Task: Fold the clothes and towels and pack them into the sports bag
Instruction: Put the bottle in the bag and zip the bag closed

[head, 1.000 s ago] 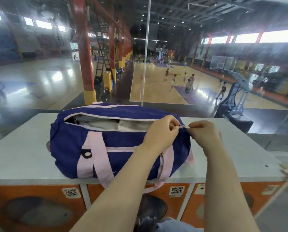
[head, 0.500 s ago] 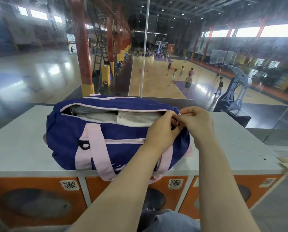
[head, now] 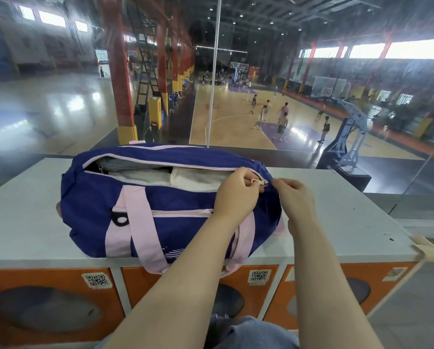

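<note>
A dark blue sports bag (head: 185,230) with pink straps lies on the white top of a locker unit (head: 27,230). Its top zip gapes open, and white towels (head: 198,178) and a grey garment (head: 125,163) lie folded inside. At the bag's right end my left hand (head: 236,195) pinches the pink zip pull (head: 257,182). Just right of it, my right hand (head: 295,197) pinches the bag's fabric at the end of the zip.
The locker unit has orange doors (head: 47,298) with QR stickers below the top. A glass pane (head: 213,71) stands right behind the bag, with a basketball hall and players beyond. A beige corner guard (head: 427,250) caps the top's right corner.
My hands, pressed close together half a second ago, have drawn slightly apart again at the bag's right end. The zip opening looks the same width.
</note>
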Demonstrator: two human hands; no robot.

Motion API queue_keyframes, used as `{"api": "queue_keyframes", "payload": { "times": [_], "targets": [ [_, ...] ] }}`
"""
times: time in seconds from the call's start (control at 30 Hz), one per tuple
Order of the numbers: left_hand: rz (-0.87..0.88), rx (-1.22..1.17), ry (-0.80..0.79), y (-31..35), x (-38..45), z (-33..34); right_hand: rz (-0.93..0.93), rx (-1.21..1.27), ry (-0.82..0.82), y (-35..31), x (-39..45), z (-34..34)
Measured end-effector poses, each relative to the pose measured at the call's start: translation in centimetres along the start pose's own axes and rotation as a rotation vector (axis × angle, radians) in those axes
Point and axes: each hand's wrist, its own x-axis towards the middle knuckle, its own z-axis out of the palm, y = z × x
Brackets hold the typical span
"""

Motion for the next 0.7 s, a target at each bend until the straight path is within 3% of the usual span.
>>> {"api": "queue_keyframes", "payload": {
  "times": [0.07,0.3,0.5,0.7],
  "targets": [
    [-0.041,-0.076,0.015,0.1,0.0,-0.2,0.009,-0.002,-0.095,0.1,-0.3,0.2],
    [-0.067,-0.162,0.038,0.2,0.0,-0.5,-0.019,-0.035,-0.131,-0.2,-0.5,0.3],
    [-0.049,-0.015,0.106,0.5,-0.3,-1.0,-0.059,-0.098,0.010,0.1,0.3,1.0],
    [-0.072,0.192,0.218,0.8,-0.2,-7.1,-0.075,-0.136,0.128,-0.1,0.1,1.2]
  ]
}}
